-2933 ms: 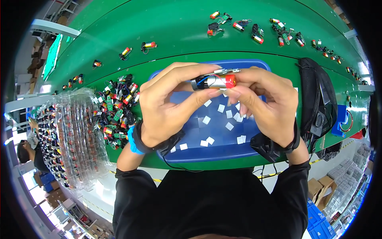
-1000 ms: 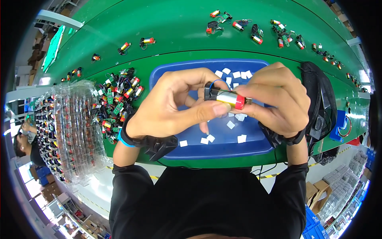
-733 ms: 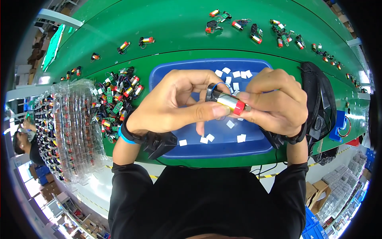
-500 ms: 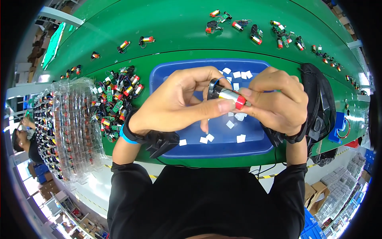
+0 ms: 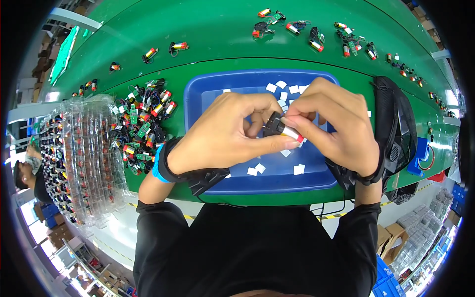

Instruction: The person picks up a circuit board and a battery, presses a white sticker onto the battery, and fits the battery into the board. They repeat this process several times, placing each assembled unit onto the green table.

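Both hands met above the blue tray (image 5: 208, 99), which served as the marker for everything else on the green bench (image 5: 198, 29). The left hand (image 5: 222, 133) came in from the tray's near left corner, a blue band and a black strap at its wrist; its thumb and fingers were closed together on the small cylindrical cell (image 5: 286, 130) — a silver body with a red end and a dark part with wires at its other end. The right hand (image 5: 336, 128) reached in from the tray's near right side, also with a black strap at the wrist, and its fingertips pinched the same cell from above, so the piece was clamped between both hands, held over the middle of the tray and clear of its floor.

Inside the tray, under and beyond the hands, lay scattered small white squares (image 5: 257, 170), some near the front wall and more toward the far rim. Just left of the tray sat a heap of similar cells with small green boards and wires (image 5: 143, 128). Further left of that stood stacked clear plastic trays (image 5: 84, 158) holding rows of parts. A black mesh bag (image 5: 396, 123) lay just beside the tray on its right.

Beyond the tray's far edge, more wired cells (image 5: 316, 34) were strewn loosely across the bench — a few to the far left, most toward the far right.
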A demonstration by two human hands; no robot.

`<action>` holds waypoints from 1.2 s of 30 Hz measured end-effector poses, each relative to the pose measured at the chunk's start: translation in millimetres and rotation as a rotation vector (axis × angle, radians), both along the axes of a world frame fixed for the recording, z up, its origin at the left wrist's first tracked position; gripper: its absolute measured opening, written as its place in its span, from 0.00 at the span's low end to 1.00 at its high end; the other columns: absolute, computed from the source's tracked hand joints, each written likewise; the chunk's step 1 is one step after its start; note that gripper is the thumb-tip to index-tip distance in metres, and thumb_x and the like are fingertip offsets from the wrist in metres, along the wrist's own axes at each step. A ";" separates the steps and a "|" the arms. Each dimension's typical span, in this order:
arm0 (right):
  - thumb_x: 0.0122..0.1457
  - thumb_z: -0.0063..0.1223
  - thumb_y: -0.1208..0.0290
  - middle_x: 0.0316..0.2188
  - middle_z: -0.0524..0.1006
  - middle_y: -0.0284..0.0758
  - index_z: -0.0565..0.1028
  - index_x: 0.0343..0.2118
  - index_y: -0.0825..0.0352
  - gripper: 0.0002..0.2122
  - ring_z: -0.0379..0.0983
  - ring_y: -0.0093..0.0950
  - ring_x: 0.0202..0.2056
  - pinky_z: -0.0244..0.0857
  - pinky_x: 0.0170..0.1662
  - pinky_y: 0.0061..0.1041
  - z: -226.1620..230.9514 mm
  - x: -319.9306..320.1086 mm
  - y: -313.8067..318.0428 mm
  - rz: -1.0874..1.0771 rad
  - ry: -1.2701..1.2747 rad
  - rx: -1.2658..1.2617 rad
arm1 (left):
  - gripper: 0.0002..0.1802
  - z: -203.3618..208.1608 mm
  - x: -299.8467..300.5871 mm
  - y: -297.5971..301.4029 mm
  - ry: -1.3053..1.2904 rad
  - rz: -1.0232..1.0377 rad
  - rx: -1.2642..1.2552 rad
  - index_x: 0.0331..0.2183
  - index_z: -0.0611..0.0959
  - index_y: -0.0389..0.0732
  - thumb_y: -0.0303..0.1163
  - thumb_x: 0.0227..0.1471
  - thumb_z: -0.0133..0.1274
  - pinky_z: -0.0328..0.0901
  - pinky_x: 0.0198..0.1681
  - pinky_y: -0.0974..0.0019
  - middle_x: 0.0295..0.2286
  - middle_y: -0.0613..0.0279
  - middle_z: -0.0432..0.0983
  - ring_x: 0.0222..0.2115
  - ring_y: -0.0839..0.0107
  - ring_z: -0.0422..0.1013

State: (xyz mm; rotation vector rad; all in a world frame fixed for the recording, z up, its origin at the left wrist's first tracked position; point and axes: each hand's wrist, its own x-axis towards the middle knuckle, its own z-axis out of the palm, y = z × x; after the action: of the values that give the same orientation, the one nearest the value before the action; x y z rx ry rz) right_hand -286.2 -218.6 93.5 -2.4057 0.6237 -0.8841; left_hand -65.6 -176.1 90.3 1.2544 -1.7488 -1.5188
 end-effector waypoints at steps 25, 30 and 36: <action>0.55 0.63 0.68 0.30 0.78 0.37 0.78 0.36 0.68 0.10 0.79 0.31 0.31 0.69 0.33 0.27 19.6 -23.4 -5.1 -0.092 0.268 0.006 | 0.24 -91.6 36.9 -164.6 -0.973 0.440 -1.226 0.42 0.85 0.43 0.48 0.48 0.65 0.70 0.42 0.57 0.40 0.48 0.80 0.39 0.56 0.75; 0.55 0.63 0.69 0.30 0.78 0.36 0.78 0.36 0.68 0.10 0.79 0.31 0.31 0.69 0.33 0.26 19.2 -27.3 -6.4 -0.115 0.304 -0.025 | 0.19 -95.1 13.1 -180.6 -0.755 0.313 -0.919 0.38 0.85 0.44 0.44 0.47 0.65 0.71 0.39 0.54 0.35 0.52 0.82 0.35 0.57 0.77; 0.53 0.64 0.68 0.30 0.78 0.36 0.77 0.37 0.68 0.12 0.78 0.32 0.31 0.71 0.35 0.28 16.0 -24.0 -12.1 -0.275 0.232 -0.140 | 0.12 -41.3 1.2 -120.5 -0.483 0.272 -0.638 0.37 0.82 0.37 0.34 0.54 0.61 0.71 0.33 0.63 0.29 0.57 0.81 0.26 0.66 0.76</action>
State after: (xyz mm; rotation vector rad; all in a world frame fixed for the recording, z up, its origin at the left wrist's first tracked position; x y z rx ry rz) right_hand -310.2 -230.7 109.5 -2.6127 1.0327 -0.7823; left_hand -64.4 -296.6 49.0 1.4862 -2.0149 -0.4501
